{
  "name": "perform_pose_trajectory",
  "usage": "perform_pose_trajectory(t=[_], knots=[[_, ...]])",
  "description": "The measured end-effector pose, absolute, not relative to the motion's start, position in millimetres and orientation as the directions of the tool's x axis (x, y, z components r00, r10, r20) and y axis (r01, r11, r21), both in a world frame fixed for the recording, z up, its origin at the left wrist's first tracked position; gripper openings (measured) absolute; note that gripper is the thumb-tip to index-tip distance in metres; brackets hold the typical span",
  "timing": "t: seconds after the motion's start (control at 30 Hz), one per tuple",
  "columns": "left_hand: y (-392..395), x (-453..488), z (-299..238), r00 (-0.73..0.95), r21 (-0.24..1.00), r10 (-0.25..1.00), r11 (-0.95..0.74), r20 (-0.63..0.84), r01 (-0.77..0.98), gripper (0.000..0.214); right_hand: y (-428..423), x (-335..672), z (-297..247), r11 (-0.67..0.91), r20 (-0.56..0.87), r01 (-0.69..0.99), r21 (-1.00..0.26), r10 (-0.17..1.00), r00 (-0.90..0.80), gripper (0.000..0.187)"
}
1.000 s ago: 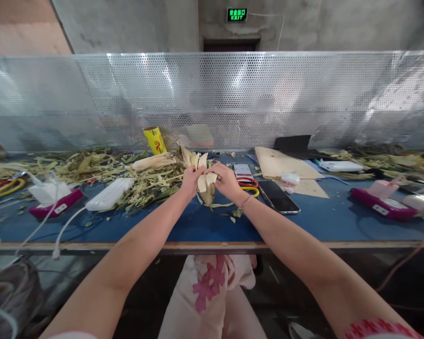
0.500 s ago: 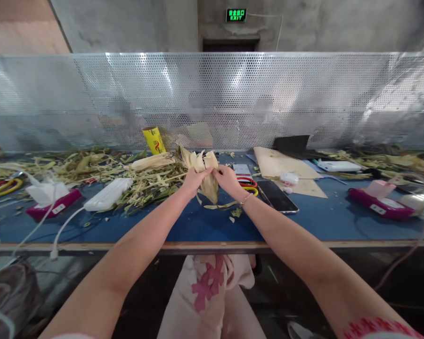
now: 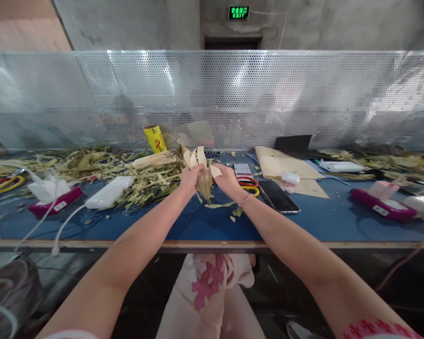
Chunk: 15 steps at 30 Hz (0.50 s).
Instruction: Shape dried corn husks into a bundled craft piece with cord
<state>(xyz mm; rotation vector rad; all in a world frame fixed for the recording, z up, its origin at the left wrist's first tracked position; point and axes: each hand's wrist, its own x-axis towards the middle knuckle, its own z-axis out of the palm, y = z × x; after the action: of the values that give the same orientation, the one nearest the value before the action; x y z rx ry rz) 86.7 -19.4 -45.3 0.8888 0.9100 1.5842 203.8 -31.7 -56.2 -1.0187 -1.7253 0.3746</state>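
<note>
My left hand (image 3: 189,180) and my right hand (image 3: 228,180) are both closed on a bundle of pale dried corn husks (image 3: 204,176), held just above the blue table (image 3: 198,221). The husk tips fan upward between my hands, and the darker base of the bundle hangs down between my palms. A loose husk strip (image 3: 217,205) lies on the table under my hands. Left of the bundle, a heap of green and yellow husk scraps (image 3: 102,172) covers the table, with a whole husk piece (image 3: 151,161) on top.
A black phone (image 3: 277,196), red and yellow scissors (image 3: 248,183), brown cardboard (image 3: 282,167) and a white mouse-like object (image 3: 290,178) lie to the right. White power banks (image 3: 109,192) with cables and pink devices (image 3: 379,203) sit on both sides. A perforated metal screen (image 3: 212,94) closes the back.
The husk bundle has been turned and gathered between my hands: the broad leaf that hung down half a second ago is now folded in, and the tips stand more upright.
</note>
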Motion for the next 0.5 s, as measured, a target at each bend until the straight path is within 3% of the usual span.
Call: perform_pose_trajectory(t=[0.17, 0.23, 0.5], knots=[[-16.6, 85.3, -49.3, -0.191, 0.916, 0.962, -0.249, 0.196, -0.314, 0.024, -26.8, 204.2, -60.7, 0.442, 0.426, 0.390, -0.808, 0.895, -0.132, 0.028], [-16.8, 85.3, -49.9, -0.184, 0.923, 0.962, -0.248, 0.200, -0.295, 0.027, -26.5, 205.7, -60.9, 0.444, 0.420, 0.369, -0.816, 0.895, -0.148, 0.029], [-18.6, 86.9, -49.9, -0.141, 0.943, 0.977, -0.191, 0.158, -0.271, 0.025, -32.8, 207.3, -54.5, 0.587, 0.645, 0.589, -0.556, 0.751, -0.139, 0.035]])
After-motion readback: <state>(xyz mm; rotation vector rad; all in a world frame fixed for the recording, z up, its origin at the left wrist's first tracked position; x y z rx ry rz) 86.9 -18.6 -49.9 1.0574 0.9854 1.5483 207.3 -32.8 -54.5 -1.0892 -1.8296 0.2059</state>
